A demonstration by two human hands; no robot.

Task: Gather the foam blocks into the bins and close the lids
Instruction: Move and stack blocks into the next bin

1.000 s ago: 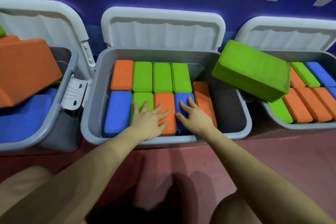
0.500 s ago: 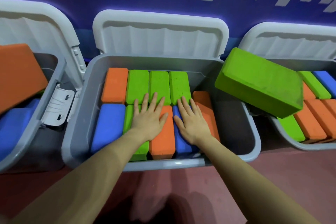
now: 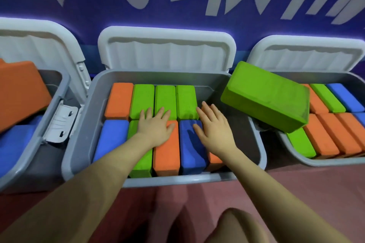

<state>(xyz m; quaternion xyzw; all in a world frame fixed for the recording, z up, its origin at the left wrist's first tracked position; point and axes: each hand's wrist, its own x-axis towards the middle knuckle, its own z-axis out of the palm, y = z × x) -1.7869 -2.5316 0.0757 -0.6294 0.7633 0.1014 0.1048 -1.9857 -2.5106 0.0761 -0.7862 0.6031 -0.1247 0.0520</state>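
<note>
A: Where are the foam blocks?

B: Most stand packed on edge in the middle bin [image 3: 79, 144]: an orange block [image 3: 119, 100] and three green ones along the back row, then a blue block [image 3: 111, 140], a green one, an orange front block [image 3: 166, 156] and a dark blue block [image 3: 190, 148] along the front. One more orange block sits low at the right end, mostly hidden under the right hand.

A: And the hands?

B: The left hand [image 3: 156, 126] lies flat across the front and back rows, fingers straight and spread apart. The right hand [image 3: 214, 128] lies flat too, fingers apart, over the dark blue block's right edge and the low orange one. Neither grips anything.

A: The lid?

B: The middle lid [image 3: 167, 49] stands open against the blue wall.

A: Around that?

B: A large green block [image 3: 266, 96] lies tilted on the rims between the middle bin and the right bin [image 3: 316, 161], which holds more blocks. The left bin [image 3: 29, 163] holds a big orange block [image 3: 21, 92] over blue ones. Both lids are up. All bins stand on a reddish floor [image 3: 296, 193].
</note>
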